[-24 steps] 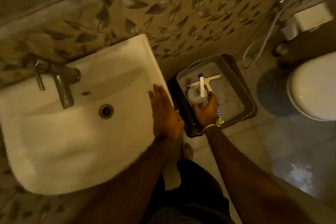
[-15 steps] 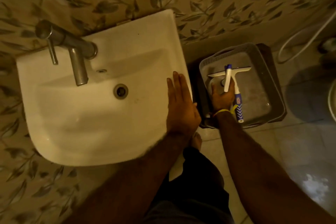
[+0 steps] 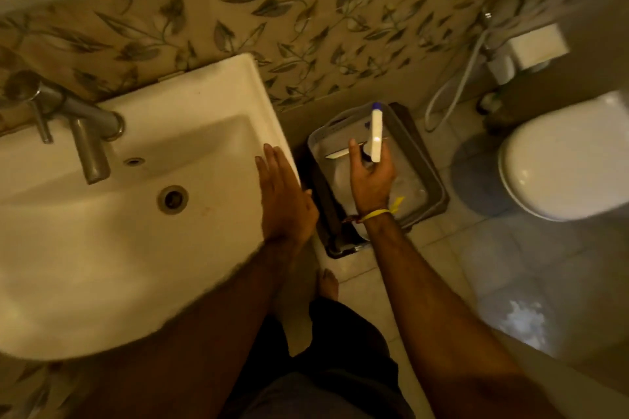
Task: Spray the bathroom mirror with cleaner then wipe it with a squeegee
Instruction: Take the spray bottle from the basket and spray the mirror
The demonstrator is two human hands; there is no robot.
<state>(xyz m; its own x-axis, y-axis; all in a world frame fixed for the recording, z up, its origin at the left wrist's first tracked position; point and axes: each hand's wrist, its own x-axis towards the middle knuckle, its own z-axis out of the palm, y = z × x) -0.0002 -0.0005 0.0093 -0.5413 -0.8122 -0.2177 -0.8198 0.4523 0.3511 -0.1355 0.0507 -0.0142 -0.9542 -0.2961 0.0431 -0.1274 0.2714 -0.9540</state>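
My right hand (image 3: 372, 177) is closed around a spray bottle, whose white trigger head (image 3: 376, 136) with a blue nozzle tip sticks up above my fingers. The bottle's body is hidden under my hand. I hold it over a grey plastic basket (image 3: 432, 180) on the floor beside the sink. A white strip of the squeegee (image 3: 337, 154) shows inside the basket, left of my thumb. My left hand (image 3: 286, 201) lies flat, fingers together, on the right rim of the white sink (image 3: 136, 248). The mirror is not clearly in view.
A metal faucet (image 3: 88, 143) stands at the sink's back left. A white toilet (image 3: 571, 160) sits at the right, with a hose (image 3: 452, 92) and wall fittings behind it. My bare foot (image 3: 328, 282) is on the tiled floor just before the basket.
My right hand has lifted the spray bottle up out of the basket, leaving the squeegee lying there. My left hand stays on the sink rim. The camera has shifted.
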